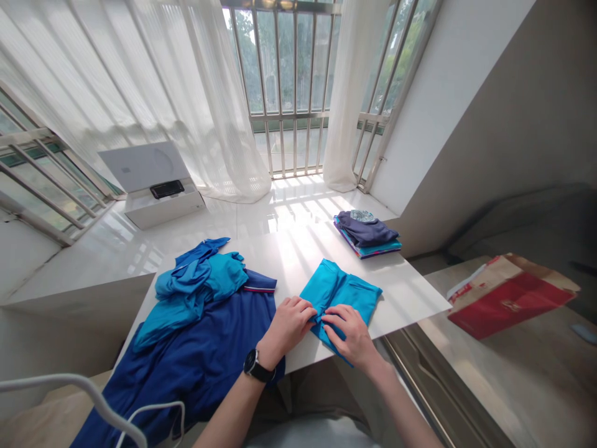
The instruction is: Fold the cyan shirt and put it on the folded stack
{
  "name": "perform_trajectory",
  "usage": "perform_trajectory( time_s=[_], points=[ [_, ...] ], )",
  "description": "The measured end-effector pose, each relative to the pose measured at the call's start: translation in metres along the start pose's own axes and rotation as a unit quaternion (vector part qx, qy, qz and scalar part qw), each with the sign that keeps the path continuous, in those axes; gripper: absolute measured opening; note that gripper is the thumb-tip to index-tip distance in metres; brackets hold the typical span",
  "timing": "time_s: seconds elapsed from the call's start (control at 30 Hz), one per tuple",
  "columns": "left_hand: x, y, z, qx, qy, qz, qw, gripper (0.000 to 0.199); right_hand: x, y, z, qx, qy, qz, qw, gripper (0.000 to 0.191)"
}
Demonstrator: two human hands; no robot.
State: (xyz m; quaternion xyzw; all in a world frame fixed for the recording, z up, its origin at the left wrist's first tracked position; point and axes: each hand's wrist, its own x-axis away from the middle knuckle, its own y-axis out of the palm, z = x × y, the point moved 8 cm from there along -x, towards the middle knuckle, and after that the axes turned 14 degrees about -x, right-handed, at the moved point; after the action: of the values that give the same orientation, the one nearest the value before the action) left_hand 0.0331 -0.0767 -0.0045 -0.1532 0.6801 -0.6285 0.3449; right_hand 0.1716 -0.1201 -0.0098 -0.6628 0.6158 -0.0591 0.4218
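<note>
From the head view (the only one to go by), looking down onto a white table [410, 298]. Near its front edge, on the way to the right corner, bending both hands over a turquoise garment [357, 292], folded small and poking a near corner just past that edge. Pinching a gathered bit of cloth with the left hand [293, 317] and, just beside, doing likewise with the right hand [349, 330]; cannot tell how firmly.

Could well slip off over the front edge, to judge by that overhang, if dragged toward the body. Could also lose its outline: soft, thin-looking, puckered under the fingers, so likely to bunch or open up on an uneven pull. Toward the left, worth minding a dark blue garment [205, 342] draped far over the same edge: might slide down by its own weight, if brushed, and take along the crumpled clothes [200, 280] on top. At the far right corner, less to fear for the folded stack [368, 233], lying flat and well apart.

As for direction, slanting along its far side toward the table's right edge, and creased from there back to the hands. Hard to fix a long axis: nearly square, partly covered at the near end. Cannot tell collar from hem.
</note>
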Motion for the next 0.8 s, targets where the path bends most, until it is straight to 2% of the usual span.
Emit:
perform_trajectory(
  time_s=[0.2, 0.53, 0.67, 0.8],
  points=[
    [0.001, -0.001, 0.011, -0.006, 0.005, 0.027, 1.000, 0.012, 0.003, -0.004, 0.005, -0.010, 0.014, 0.042, 0.999, 0.010],
    [0.006, 0.005, 0.020, 0.035, -0.003, 0.023, 0.999, 0.016, 0.004, -0.004, 0.006, -0.012, 0.018, 0.050, 0.999, 0.005],
    [0.006, 0.006, 0.015, 0.035, -0.025, 0.014, 0.999, 0.019, 0.000, -0.005, 0.001, -0.002, 0.013, 0.026, 1.000, 0.008],
    [0.002, 0.002, 0.004, 0.022, -0.063, 0.021, 0.998, 0.024, -0.003, 0.003, -0.008, 0.007, -0.010, -0.043, 0.999, 0.013]
  ],
)
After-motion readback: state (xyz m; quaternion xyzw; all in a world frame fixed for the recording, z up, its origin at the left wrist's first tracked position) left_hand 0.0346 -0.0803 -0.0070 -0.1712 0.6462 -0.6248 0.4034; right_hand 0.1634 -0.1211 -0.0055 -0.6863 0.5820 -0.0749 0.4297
